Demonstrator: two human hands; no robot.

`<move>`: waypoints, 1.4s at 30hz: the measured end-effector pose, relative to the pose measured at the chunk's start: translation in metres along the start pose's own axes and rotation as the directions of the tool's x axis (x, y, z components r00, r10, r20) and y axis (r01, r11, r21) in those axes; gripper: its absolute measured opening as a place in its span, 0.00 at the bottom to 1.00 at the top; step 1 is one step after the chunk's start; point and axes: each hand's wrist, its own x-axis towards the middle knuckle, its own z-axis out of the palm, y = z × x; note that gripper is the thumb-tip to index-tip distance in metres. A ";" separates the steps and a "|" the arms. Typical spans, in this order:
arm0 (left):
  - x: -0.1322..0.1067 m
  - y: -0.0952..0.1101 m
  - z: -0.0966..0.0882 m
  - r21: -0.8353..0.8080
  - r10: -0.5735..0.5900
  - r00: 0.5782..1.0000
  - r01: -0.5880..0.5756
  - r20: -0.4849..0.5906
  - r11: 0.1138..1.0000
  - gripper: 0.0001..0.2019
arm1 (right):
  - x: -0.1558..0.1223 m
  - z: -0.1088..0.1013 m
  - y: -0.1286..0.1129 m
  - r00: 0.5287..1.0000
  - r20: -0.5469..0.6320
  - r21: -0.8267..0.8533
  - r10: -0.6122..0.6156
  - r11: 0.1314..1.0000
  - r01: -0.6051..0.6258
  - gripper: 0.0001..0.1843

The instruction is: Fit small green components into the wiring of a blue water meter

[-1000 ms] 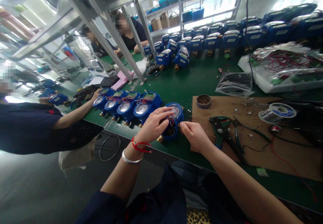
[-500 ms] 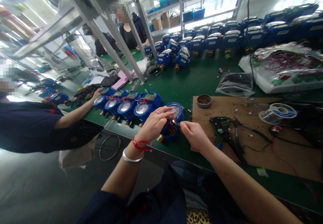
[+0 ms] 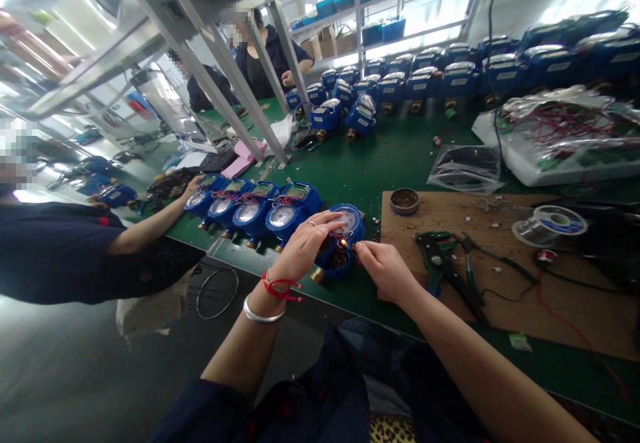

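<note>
A blue water meter (image 3: 356, 219) with a round clear dial stands at the bench's front edge, its lower housing uncovered and wires showing inside. My left hand (image 3: 301, 246) lies across its left side, fingers stretched out over the dial; the thumb's underside is hidden. On the meter's right, my right hand (image 3: 384, 268) is closed in a pinch around what looks like a lighter, mostly hidden by the fingers. A small orange flame (image 3: 344, 243) burns at its tip, over the wires in the opening. Several similar meters (image 3: 281, 215) with red wires stand in a row to the left.
On the right, a cardboard sheet (image 3: 505, 310) carries a green wire stripper (image 3: 435, 256), pliers (image 3: 469, 250), a solder spool (image 3: 555, 223) and a round tin (image 3: 405, 202). Finished-looking blue meters (image 3: 393, 86) line the back. A co-worker's arm (image 3: 150, 230) reaches in from the left.
The flame and my right hand have shifted very slightly; my left hand stays on the meter. A person across the bench has moved an arm outward.
</note>
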 end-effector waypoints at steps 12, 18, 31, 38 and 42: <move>-0.002 -0.005 0.000 -0.006 0.005 1.000 -0.005 -0.013 1.000 0.23 | 0.000 0.002 0.002 1.000 -0.014 -0.009 -0.016 1.000 0.016 0.23; -0.002 -0.004 0.000 -0.010 0.000 1.000 0.000 -0.001 1.000 0.22 | 0.000 0.002 0.001 0.999 -0.007 -0.018 -0.032 0.999 0.031 0.23; -0.001 -0.007 0.000 -0.025 0.002 1.000 -0.001 0.015 1.000 0.23 | 0.000 0.001 0.000 0.999 0.013 -0.056 -0.033 0.998 0.033 0.24; 0.000 -0.009 0.000 -0.023 0.002 1.000 -0.002 0.009 1.000 0.23 | 0.000 0.000 0.000 1.000 0.001 -0.038 -0.027 0.999 0.027 0.24; 0.000 -0.007 -0.001 0.003 0.009 1.000 -0.009 0.006 1.000 0.23 | 0.000 -0.001 0.000 1.000 -0.019 -0.029 -0.018 0.999 0.018 0.23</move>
